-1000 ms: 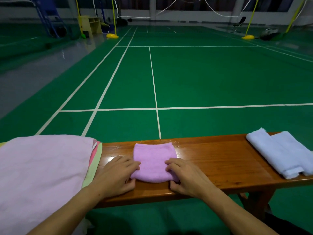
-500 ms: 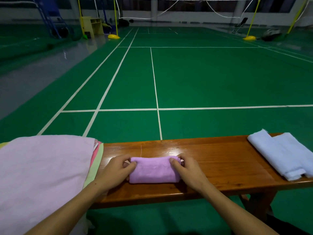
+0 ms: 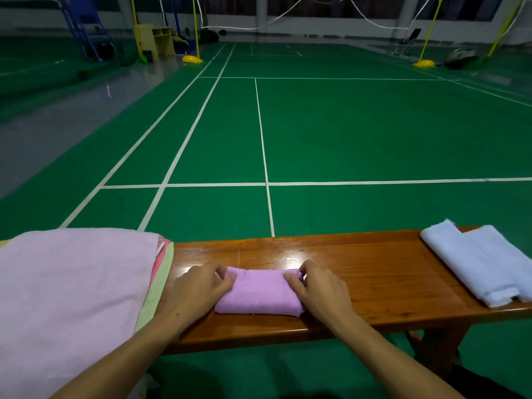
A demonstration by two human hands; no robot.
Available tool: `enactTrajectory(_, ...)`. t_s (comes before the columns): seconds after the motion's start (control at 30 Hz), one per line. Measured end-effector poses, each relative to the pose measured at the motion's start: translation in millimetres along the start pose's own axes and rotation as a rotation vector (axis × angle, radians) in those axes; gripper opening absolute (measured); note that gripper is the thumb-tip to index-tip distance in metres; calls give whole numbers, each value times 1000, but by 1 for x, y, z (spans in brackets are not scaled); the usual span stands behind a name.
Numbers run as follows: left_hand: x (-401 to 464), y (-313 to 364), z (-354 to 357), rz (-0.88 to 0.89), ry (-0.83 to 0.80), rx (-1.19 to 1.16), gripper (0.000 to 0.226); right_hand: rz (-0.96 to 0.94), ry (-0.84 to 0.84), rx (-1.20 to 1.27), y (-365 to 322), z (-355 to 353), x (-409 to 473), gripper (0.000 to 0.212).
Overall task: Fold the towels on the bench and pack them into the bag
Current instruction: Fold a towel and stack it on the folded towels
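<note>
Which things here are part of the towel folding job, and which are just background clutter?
Job:
- purple towel, folded, gripped at its ends by the left hand and right hand
- stack of towels, pink on top
- light blue towel, folded
- wooden bench
No bag in view.

Lying about:
- yellow net post bases
- net
- folding chair

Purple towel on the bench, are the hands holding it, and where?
Yes. The left hand pinches the folded purple towel's left end; the right hand pinches its right end.
</note>
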State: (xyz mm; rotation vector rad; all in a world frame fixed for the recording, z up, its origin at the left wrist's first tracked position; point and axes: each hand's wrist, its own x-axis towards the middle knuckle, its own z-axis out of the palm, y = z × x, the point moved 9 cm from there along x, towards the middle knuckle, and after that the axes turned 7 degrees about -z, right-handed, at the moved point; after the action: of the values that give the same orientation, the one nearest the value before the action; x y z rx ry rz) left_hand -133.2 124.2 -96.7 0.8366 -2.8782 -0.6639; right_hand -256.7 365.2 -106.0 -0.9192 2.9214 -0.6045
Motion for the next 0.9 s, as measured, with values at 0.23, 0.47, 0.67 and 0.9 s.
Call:
enactTrajectory(0.23,-17,28,-11,311,192,114,34,-148,164,-107,-24,-23,-7,53)
enactTrajectory(0.47,-35,48,27,419,-57,301,69,-491,-225,-105,-68,27,-32,64)
enactTrajectory(0.67,-24,22,16,279,-98,297,82,-393,-204,-131,-41,16,-21,56)
enactTrajectory(0.9,-7,2,1,101,-18,47,72,-323,-83,29,-44,-2,-22,38)
